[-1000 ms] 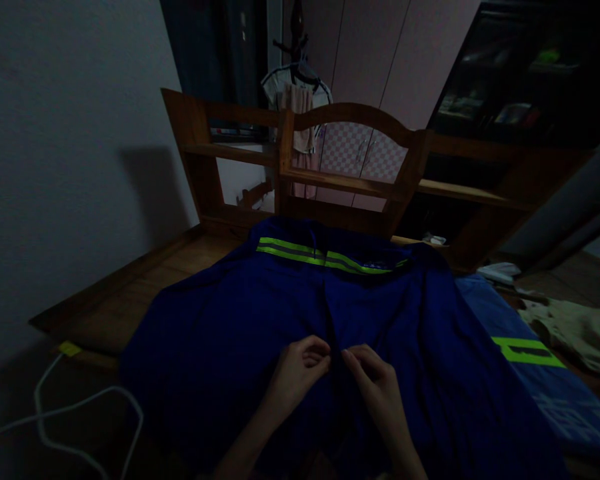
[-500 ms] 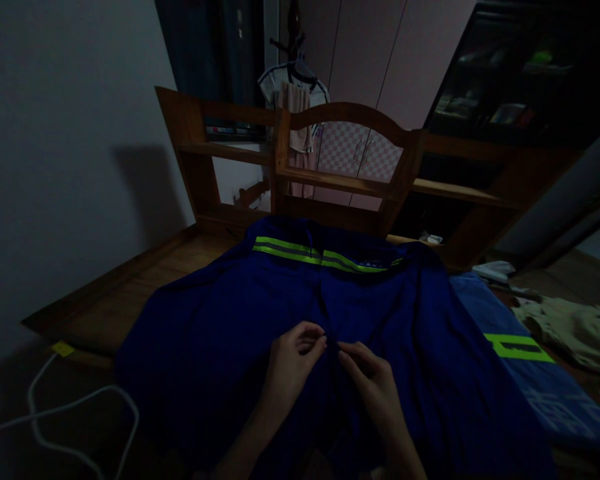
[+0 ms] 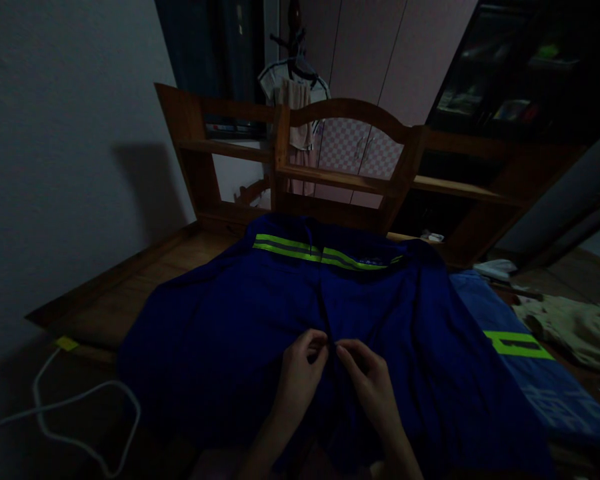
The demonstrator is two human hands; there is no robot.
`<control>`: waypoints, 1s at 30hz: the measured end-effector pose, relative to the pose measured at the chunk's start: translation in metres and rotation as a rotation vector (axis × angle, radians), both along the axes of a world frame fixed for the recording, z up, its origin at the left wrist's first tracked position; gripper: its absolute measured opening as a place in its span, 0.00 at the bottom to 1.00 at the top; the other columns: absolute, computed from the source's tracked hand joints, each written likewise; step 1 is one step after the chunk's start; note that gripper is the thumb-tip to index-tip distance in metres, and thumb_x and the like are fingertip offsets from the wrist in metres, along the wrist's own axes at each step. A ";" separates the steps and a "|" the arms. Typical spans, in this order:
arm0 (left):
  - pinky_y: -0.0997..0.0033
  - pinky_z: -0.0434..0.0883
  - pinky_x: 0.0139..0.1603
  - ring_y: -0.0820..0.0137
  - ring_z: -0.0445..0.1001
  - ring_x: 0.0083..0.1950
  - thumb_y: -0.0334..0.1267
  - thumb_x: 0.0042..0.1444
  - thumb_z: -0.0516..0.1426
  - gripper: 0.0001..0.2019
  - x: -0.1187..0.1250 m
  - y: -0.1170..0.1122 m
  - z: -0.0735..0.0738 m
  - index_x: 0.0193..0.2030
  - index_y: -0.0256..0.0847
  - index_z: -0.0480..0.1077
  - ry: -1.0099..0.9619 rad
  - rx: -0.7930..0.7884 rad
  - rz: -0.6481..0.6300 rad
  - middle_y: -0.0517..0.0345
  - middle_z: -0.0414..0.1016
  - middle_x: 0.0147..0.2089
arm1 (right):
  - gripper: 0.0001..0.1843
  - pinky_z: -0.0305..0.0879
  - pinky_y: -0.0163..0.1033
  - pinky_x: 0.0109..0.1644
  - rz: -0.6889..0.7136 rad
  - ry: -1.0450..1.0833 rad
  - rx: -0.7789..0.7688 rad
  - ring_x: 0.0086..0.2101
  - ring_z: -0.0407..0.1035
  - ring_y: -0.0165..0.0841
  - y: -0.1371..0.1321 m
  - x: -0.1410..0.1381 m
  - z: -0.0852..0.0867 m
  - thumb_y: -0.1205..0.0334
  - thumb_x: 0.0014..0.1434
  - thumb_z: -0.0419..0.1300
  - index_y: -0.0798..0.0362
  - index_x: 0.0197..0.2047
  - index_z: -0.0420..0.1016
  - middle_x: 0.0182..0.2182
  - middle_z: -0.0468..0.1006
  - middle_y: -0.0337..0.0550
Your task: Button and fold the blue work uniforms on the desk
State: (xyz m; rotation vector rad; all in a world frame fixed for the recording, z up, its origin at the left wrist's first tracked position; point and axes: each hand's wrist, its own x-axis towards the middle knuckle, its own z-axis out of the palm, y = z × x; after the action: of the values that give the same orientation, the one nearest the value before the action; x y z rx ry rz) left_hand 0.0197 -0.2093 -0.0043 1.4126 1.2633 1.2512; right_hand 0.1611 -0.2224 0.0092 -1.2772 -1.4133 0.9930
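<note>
A dark blue work jacket (image 3: 220,327) lies spread out before me, with a yellow-green and grey reflective stripe (image 3: 286,247) across its chest. Its front edges meet along the middle. My left hand (image 3: 305,363) pinches the fabric at this front edge, thumb against fingers. Close beside it on the right, my right hand (image 3: 367,373) also pinches the jacket's front edge. The fingertips of both hands almost touch. Any button or fastener between them is too dark and small to make out.
A wooden headboard with shelves (image 3: 340,177) stands behind the jacket. To the right lie a folded blue garment (image 3: 505,393) with a yellow-green patch and a beige cloth (image 3: 570,327). A white cable (image 3: 80,400) loops at the lower left, near the grey wall (image 3: 80,133).
My left hand has shifted slightly right and down, nearer to my right hand. My right hand has barely moved. The jacket lies as before.
</note>
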 end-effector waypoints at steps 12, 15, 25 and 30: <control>0.71 0.72 0.43 0.67 0.76 0.40 0.35 0.52 0.56 0.08 -0.007 0.008 -0.002 0.39 0.36 0.70 -0.221 -0.115 -0.132 0.53 0.76 0.37 | 0.13 0.63 0.33 0.36 -0.090 -0.127 0.102 0.34 0.69 0.33 -0.003 -0.007 -0.001 0.56 0.59 0.58 0.53 0.43 0.77 0.33 0.76 0.42; 0.70 0.72 0.42 0.67 0.76 0.39 0.36 0.52 0.57 0.08 -0.009 0.007 -0.002 0.38 0.36 0.71 -0.241 -0.118 -0.139 0.53 0.76 0.37 | 0.14 0.63 0.33 0.35 -0.089 -0.123 0.110 0.33 0.69 0.33 -0.003 -0.007 0.000 0.56 0.59 0.57 0.53 0.44 0.77 0.33 0.76 0.43; 0.71 0.72 0.41 0.67 0.76 0.39 0.39 0.52 0.58 0.09 -0.011 0.004 0.000 0.37 0.37 0.71 -0.271 -0.097 -0.134 0.54 0.76 0.36 | 0.14 0.61 0.32 0.33 -0.041 -0.108 0.064 0.30 0.66 0.31 -0.001 -0.004 0.002 0.54 0.56 0.61 0.53 0.40 0.76 0.29 0.73 0.40; 0.72 0.71 0.43 0.66 0.76 0.41 0.40 0.53 0.58 0.09 -0.010 0.001 0.001 0.38 0.38 0.72 -0.226 -0.091 -0.111 0.54 0.76 0.37 | 0.16 0.63 0.34 0.41 0.005 -0.008 0.002 0.37 0.69 0.35 -0.005 0.000 0.005 0.53 0.58 0.58 0.53 0.45 0.76 0.35 0.76 0.43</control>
State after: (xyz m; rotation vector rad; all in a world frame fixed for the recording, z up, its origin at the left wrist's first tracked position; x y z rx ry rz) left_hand 0.0095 -0.2083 -0.0037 1.2221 1.0604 1.2238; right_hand 0.1613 -0.2269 0.0144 -1.2775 -1.4244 0.9905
